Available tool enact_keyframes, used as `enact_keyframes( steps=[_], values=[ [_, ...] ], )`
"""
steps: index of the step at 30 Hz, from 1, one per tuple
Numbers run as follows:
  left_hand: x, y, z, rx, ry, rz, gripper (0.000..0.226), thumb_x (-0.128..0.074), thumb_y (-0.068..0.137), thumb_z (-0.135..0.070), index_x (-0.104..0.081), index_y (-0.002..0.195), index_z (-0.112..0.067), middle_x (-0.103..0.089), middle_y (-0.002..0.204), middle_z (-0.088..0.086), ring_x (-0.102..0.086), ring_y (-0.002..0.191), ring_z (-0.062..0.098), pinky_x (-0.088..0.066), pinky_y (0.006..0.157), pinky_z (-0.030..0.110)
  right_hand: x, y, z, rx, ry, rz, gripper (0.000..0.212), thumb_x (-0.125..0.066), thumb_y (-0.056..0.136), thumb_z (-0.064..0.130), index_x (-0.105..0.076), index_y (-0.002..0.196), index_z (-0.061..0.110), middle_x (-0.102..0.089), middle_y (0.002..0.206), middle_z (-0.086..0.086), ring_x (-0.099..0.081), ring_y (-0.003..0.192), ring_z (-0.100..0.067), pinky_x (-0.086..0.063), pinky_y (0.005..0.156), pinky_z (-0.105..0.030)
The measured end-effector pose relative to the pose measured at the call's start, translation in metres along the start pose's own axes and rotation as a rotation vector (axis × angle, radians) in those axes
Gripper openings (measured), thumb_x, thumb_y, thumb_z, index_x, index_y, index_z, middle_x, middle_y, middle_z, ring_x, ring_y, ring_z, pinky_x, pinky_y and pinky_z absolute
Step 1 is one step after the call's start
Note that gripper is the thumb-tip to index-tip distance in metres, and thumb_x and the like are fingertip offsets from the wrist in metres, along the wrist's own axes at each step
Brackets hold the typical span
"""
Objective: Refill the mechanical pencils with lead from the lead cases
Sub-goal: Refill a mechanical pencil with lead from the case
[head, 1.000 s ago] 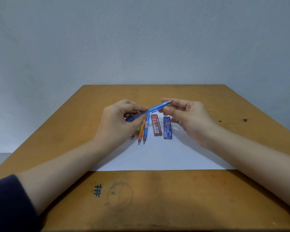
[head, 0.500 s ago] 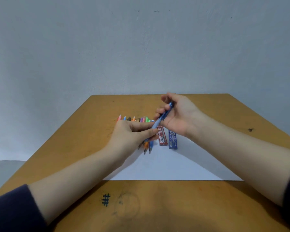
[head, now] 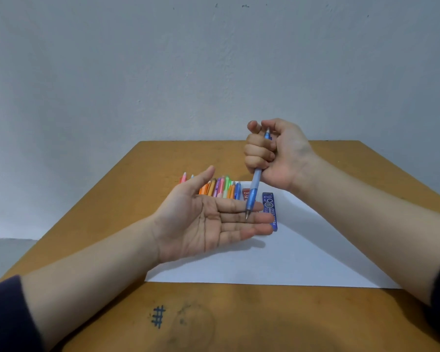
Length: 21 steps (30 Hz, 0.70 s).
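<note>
Swung upright from its earlier slant, the blue pencil (head: 255,184) is clenched by the right hand (head: 277,153), tip aimed at 6 o'clock over the left hand (head: 206,224), spread flat palm-up, probably to catch lead.

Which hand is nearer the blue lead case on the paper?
Left. The left hand, palm up, has its fingertips beside the blue rectangular lead case; the right hand is up above it, gripping the blue mechanical pencil.
</note>
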State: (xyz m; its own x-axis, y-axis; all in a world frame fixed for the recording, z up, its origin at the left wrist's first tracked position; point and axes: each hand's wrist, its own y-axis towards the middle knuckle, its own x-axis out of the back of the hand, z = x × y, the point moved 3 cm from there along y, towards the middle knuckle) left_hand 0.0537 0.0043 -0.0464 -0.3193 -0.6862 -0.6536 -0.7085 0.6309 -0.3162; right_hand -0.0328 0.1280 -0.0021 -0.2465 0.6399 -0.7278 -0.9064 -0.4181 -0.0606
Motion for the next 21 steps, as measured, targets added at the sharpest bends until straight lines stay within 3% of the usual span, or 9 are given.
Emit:
enact_keyframes(
  steps=[5,15,17,19,21],
  values=[
    [0.003,0.000,0.001,0.052,0.005,0.076,0.093,-0.034,0.082,-0.068,-0.053,0.123,0.014,-0.055,0.127,0.033,-0.058,0.115,0.041,-0.055,0.089,0.037,0.006,0.001,0.000,0.008,0.043,0.009,0.031,-0.030,0.092,0.020,-0.044,0.066,0.012,-0.021,0.038,0.005,-0.018,0.028,-0.007,-0.014,0.030,-0.016],
    [0.002,-0.001,0.004,0.051,0.026,0.043,0.096,-0.035,0.078,-0.069,-0.053,0.122,0.015,-0.055,0.125,0.034,-0.060,0.112,0.041,-0.055,0.087,0.038,0.007,0.002,-0.003,0.053,-0.031,0.063,0.038,-0.030,0.097,0.026,-0.038,0.061,0.016,-0.028,0.045,0.003,-0.026,0.039,-0.009,-0.017,0.033,-0.017],
    [0.002,0.002,0.004,0.013,0.042,-0.011,0.083,-0.045,0.079,-0.058,-0.057,0.117,0.015,-0.061,0.116,0.033,-0.066,0.102,0.039,-0.056,0.083,0.035,0.006,0.002,-0.004,0.055,-0.029,0.084,0.040,-0.030,0.099,0.029,-0.038,0.062,0.016,-0.028,0.045,0.003,-0.027,0.040,-0.009,-0.018,0.034,-0.017],
    [0.007,0.006,0.004,-0.063,0.105,-0.124,0.057,-0.057,0.079,-0.036,-0.064,0.107,0.013,-0.069,0.095,0.025,-0.071,0.078,0.028,-0.058,0.071,0.027,0.006,0.001,-0.006,0.052,-0.022,0.102,0.041,-0.030,0.099,0.031,-0.038,0.062,0.016,-0.030,0.045,0.003,-0.029,0.042,-0.010,-0.021,0.035,-0.018],
    [0.010,0.009,0.003,-0.122,0.169,-0.211,0.036,-0.062,0.075,-0.018,-0.069,0.100,0.008,-0.067,0.076,0.015,-0.065,0.060,0.016,-0.054,0.058,0.017,0.005,0.000,-0.011,0.038,-0.013,0.116,0.041,-0.030,0.099,0.034,-0.040,0.064,0.016,-0.031,0.046,0.003,-0.032,0.043,-0.011,-0.025,0.037,-0.019]
  ],
)
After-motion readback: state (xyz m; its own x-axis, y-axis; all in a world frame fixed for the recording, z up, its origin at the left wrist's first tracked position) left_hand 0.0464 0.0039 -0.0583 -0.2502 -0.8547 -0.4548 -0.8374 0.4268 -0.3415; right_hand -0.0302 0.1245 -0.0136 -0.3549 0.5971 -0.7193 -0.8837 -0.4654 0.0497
